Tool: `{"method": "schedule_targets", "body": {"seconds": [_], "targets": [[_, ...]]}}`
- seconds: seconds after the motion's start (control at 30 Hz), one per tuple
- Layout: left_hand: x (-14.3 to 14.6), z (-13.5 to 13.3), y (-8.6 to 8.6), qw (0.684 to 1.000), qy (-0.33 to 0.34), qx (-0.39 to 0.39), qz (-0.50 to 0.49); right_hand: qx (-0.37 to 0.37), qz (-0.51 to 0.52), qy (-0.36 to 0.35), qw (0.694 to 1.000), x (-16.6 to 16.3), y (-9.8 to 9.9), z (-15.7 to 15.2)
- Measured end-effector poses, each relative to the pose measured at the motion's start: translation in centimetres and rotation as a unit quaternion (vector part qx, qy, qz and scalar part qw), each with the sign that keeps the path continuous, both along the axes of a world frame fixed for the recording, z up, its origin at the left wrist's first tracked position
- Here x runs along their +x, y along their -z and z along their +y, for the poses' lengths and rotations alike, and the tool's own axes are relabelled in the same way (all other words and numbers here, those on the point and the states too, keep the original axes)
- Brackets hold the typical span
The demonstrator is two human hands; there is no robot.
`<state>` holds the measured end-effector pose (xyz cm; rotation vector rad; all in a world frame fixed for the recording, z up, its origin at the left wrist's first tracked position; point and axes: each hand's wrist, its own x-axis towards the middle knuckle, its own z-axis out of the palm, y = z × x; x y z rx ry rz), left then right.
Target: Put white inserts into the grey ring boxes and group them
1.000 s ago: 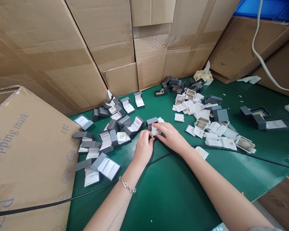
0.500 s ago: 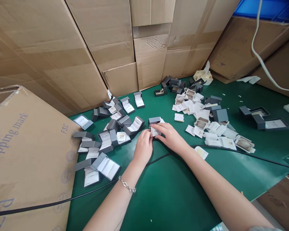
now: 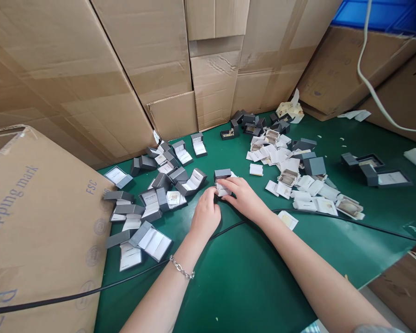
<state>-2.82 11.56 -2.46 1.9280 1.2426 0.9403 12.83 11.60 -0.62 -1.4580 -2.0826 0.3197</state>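
A small dark grey jewelry box (image 3: 222,174) with a pale lining stands with its lid raised on the green table (image 3: 249,277). My left hand (image 3: 206,210) grips its left side, the fingers curled. My right hand (image 3: 241,194) closes on its right side, with the fingertips at the pale lining. The fingers hide much of the box's lower part. Behind it, a bit of white material (image 3: 233,174) pokes out. To the left lie several similar open boxes (image 3: 192,181), their linings showing.
White inserts and card pieces (image 3: 291,165) are heaped at the right, with dark boxes (image 3: 315,165) among them. A black cable (image 3: 229,227) crosses the table under my forearms. Large cartons (image 3: 45,217) stand at the left and along the back. A white cord (image 3: 370,83) hangs at right.
Both hands stay on the same box, with only a slight shift of the left fingers. The whole view has moved slightly.
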Motion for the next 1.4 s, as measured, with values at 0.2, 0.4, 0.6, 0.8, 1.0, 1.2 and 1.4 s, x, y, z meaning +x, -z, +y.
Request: {"method": "schedule_targets", "body": {"seconds": [0.2,0.4,0.6,0.8,1.0,1.2,1.4], "targets": [[-0.1,0.1,-0.1,0.998,0.001,-0.011,0.063,-0.013,0.019,0.023,0.999,0.0,0.1,0.0],[-0.5,0.3,-0.3,0.995,0.056,0.0,0.088,-0.005,0.036,0.032,0.999,0.3,0.4,0.0],[-0.5,0.2,-0.5,0.988,0.086,0.023,0.123,-0.023,0.045,0.031,0.998,0.8,0.3,0.0],[-0.4,-0.1,-0.9,0.977,0.11,0.027,0.181,-0.02,0.042,0.031,0.998,1.5,0.4,0.1],[-0.7,-0.2,-1.0,0.965,0.146,0.034,0.216,-0.018,0.042,0.025,0.999,1.8,0.2,0.1],[-0.6,-0.3,-1.3,0.958,0.153,0.055,0.238,-0.04,0.054,0.029,0.997,1.9,-0.1,0.2],[-0.5,-0.4,-0.8,0.944,0.157,0.084,0.278,-0.048,0.053,0.027,0.997,2.0,-0.3,0.2]]}}
